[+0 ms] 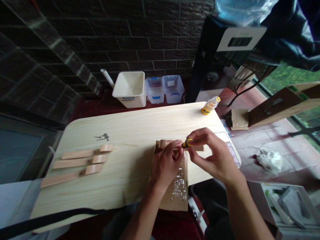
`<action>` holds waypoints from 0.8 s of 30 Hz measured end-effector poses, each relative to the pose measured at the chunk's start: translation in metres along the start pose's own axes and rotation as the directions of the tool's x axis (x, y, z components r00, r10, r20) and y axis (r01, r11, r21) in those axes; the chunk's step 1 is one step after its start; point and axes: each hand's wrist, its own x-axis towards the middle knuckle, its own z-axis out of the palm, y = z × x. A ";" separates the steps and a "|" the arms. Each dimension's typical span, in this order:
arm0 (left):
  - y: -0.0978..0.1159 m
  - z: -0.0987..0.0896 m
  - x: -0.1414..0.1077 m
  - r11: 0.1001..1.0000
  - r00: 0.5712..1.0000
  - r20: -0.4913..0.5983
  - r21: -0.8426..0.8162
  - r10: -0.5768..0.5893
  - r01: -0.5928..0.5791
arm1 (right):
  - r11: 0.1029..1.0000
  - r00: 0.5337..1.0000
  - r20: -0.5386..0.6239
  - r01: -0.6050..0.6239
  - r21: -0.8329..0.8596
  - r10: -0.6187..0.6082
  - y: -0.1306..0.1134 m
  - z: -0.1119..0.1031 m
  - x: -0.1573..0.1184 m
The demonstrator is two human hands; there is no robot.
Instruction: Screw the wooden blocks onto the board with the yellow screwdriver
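"At the centre-right of the frame, what is held in the right hand (216,158)?"

"A small yellow-and-black hand tool (187,143) — it is pinched between thumb and fingers, with its narrow end pointed toward the left hand (166,163)."

"And how are the left fingers placed?"

"Thumb and forefinger are brought close together around that narrow end; whether anything is pinched between them cannot be told, the spot being too small to make out. In the lower centre, a wooden board (172,204), partly covered with clear plastic (180,185), is overlapped by the same hand."

"Is anything laid across the board?"

"Near its upper end a wooden strip (162,143) with a curled end is seen, its middle hidden by the hands."

"What is shown at the left of the frame?"

"Three more curled strips (75,163) are laid on the pale surface (125,126), well apart from the board — and just above them a few metal parts (102,137) are clustered."

"And toward the upper right?"

"A clear bottle (211,105) with yellow ends is placed near the surface's far corner."
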 end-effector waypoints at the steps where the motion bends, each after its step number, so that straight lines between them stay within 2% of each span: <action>1: 0.000 0.000 0.000 1.000 1.000 0.002 -0.005 0.001 -0.001 | 1.000 1.000 -0.005 0.001 0.001 -0.001 0.001 0.000 0.000; 10: -0.001 0.001 0.001 0.999 1.000 0.008 -0.040 0.006 -0.006 | 1.000 1.000 0.007 0.003 0.001 -0.003 -0.001 0.001 -0.001; 16: -0.002 0.001 0.000 1.000 1.000 0.012 -0.030 0.000 0.000 | 1.000 1.000 -0.030 0.002 0.003 -0.002 0.002 0.002 0.000; 24: -0.001 0.000 0.000 1.000 1.000 0.001 -0.015 0.004 -0.004 | 1.000 1.000 -0.004 0.006 -0.003 -0.006 -0.001 0.001 0.000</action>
